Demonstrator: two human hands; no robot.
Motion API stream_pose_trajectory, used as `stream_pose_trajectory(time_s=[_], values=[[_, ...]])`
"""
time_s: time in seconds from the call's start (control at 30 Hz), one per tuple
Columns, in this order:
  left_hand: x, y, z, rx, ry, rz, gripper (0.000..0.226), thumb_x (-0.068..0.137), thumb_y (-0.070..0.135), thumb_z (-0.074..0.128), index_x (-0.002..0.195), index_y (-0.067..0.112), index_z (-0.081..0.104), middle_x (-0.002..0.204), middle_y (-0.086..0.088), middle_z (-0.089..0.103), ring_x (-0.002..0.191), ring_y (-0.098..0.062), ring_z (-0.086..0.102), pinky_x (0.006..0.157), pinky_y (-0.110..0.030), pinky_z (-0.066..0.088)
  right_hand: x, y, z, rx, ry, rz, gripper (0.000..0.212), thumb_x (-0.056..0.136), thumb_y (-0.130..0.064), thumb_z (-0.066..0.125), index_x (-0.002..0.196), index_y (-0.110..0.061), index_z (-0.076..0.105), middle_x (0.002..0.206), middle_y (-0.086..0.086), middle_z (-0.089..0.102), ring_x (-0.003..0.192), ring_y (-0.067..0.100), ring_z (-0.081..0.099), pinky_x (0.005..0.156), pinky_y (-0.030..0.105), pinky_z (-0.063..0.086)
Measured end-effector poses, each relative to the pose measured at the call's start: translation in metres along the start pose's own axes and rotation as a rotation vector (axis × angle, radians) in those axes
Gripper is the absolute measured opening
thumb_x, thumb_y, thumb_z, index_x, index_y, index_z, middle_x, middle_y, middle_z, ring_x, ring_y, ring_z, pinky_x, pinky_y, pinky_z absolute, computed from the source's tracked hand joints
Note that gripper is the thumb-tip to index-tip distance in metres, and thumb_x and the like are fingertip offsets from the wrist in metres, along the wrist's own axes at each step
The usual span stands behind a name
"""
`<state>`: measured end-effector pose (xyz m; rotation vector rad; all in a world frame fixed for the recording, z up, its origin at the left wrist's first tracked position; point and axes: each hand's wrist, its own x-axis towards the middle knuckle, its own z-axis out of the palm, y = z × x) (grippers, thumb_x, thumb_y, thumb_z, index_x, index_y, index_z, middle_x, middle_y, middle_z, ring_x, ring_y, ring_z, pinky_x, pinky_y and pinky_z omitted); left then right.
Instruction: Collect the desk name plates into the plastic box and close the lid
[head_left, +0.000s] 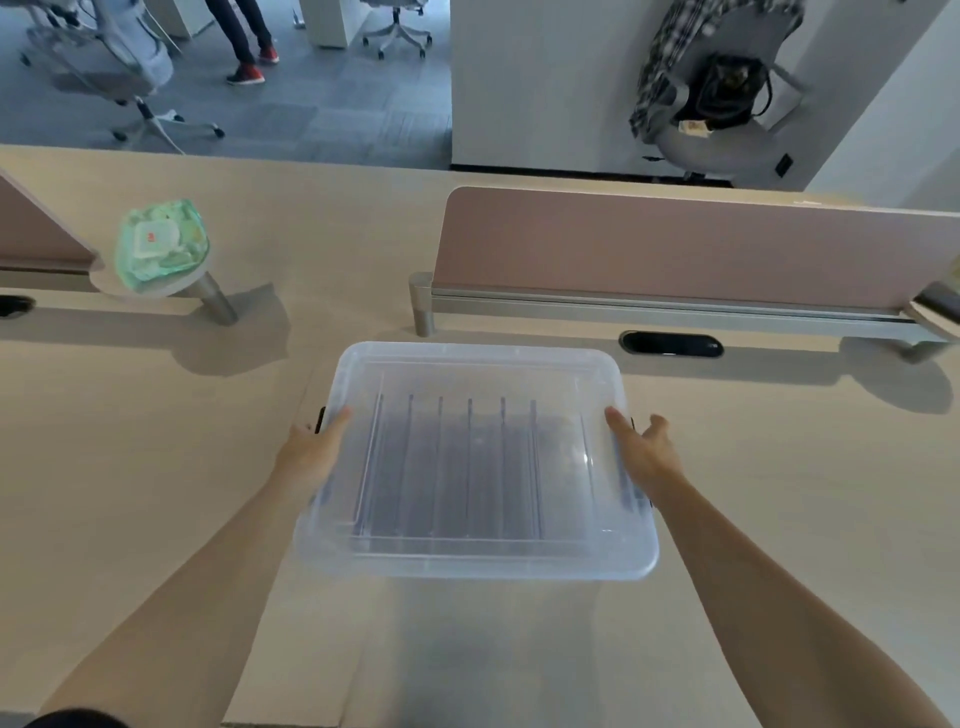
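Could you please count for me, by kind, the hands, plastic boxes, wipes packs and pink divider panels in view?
Hands: 2 (left hand, right hand)
Plastic box: 1
Wipes pack: 1
Pink divider panels: 2
Total: 6

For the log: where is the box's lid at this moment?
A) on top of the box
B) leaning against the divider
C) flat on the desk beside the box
A: the clear lid lies flat over the upright name plates, which show through it.
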<state>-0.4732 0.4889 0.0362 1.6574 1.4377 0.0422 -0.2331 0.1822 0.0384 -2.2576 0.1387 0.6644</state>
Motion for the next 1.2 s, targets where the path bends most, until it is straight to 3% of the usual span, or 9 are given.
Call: stream_pose_trajectory(time_s=[0.1,0.23,0.33,0.5,0.7,0.8,0.97,1.1,1.2], values=[[0.004,0.001,0.003,-0.062,-0.013,0.003,0.048,0.088,0.062,0.054,0.076,0.015,0.053,0.086,-0.008,0.055,0.083,-0.027,0.053,0.082,-0.039,0.04,0.006,-0.001,0.001,0.06,-0.08,0.054,0.099,0.075,-0.078,0.052,0.142,-0.006,0.041,0.136,0.017,0.053,0.118,0.038,0.054,0.09,0.044,0.043],[0.003,0.0,0.0,0.13,0.081,0.046,0.07,0.078,0.077,0.047,0.094,0.009,0.059,0.09,-0.011,0.065,0.087,-0.033,0.064,0.079,-0.04,0.047,0.007,-0.002,0.001,-0.062,-0.044,0.02,0.093,0.066,-0.084,0.045,0.109,-0.003,0.059,0.101,0.013,0.066,0.087,0.031,0.064,0.081,0.043,0.052],[-0.007,0.006,-0.003,0.294,0.188,0.057,0.082,0.081,0.078,0.044,0.122,0.007,0.046,0.109,-0.013,0.061,0.101,-0.036,0.061,0.08,-0.039,0.045,-0.002,-0.012,-0.002,-0.223,0.035,-0.018,0.075,0.086,-0.071,0.045,0.116,-0.002,0.053,0.1,0.012,0.06,0.085,0.029,0.056,0.072,0.037,0.043],[-0.006,0.025,-0.006,0.254,0.077,0.019,0.093,0.075,0.077,0.05,0.131,0.003,0.044,0.122,-0.015,0.059,0.105,-0.035,0.06,0.089,-0.041,0.05,-0.008,-0.028,-0.011,-0.094,-0.049,0.059,0.073,0.085,-0.061,0.061,0.123,0.0,0.052,0.092,0.008,0.058,0.083,0.028,0.058,0.08,0.04,0.048],[-0.017,0.051,0.009,0.379,0.037,0.002,0.134,0.042,0.096,0.058,0.145,0.014,0.032,0.145,-0.011,0.042,0.133,-0.034,0.042,0.097,-0.042,0.042,-0.02,-0.042,0.005,-0.329,-0.102,0.068,0.133,0.058,-0.076,0.076,0.15,-0.001,0.015,0.144,0.013,0.038,0.132,0.033,0.043,0.1,0.044,0.044],[-0.02,0.046,0.013,0.475,0.106,-0.006,0.148,0.024,0.102,0.049,0.142,0.014,0.035,0.135,-0.01,0.048,0.127,-0.033,0.046,0.084,-0.041,0.043,-0.014,-0.04,0.014,-0.453,-0.034,0.04,0.131,0.052,-0.081,0.074,0.144,-0.002,0.026,0.125,0.009,0.045,0.115,0.026,0.05,0.085,0.038,0.048],[-0.016,0.053,0.026,0.561,0.121,-0.082,0.145,0.036,0.102,0.046,0.139,0.001,0.036,0.126,-0.014,0.049,0.115,-0.035,0.05,0.073,-0.041,0.037,-0.013,-0.047,0.025,-0.612,0.026,0.079,0.117,0.049,-0.087,0.065,0.129,-0.003,0.048,0.097,0.002,0.043,0.074,0.02,0.044,0.051,0.032,0.035],[-0.031,0.057,0.03,0.541,0.17,-0.087,0.131,0.055,0.094,0.051,0.139,-0.003,0.029,0.132,-0.019,0.045,0.118,-0.037,0.048,0.083,-0.043,0.039,-0.012,-0.035,0.035,-0.67,0.014,0.092,0.131,0.057,-0.093,0.05,0.141,0.004,0.029,0.122,0.014,0.04,0.103,0.03,0.045,0.076,0.039,0.044],[-0.05,0.042,0.035,0.617,0.239,0.1,0.115,0.076,0.085,0.038,0.152,0.006,0.003,0.147,-0.026,0.026,0.131,-0.042,0.034,0.106,-0.049,0.03,-0.031,-0.05,0.021,-0.636,-0.017,-0.016,0.13,0.071,-0.085,0.051,0.152,0.005,0.003,0.152,0.024,0.022,0.14,0.04,0.027,0.11,0.048,0.03]])
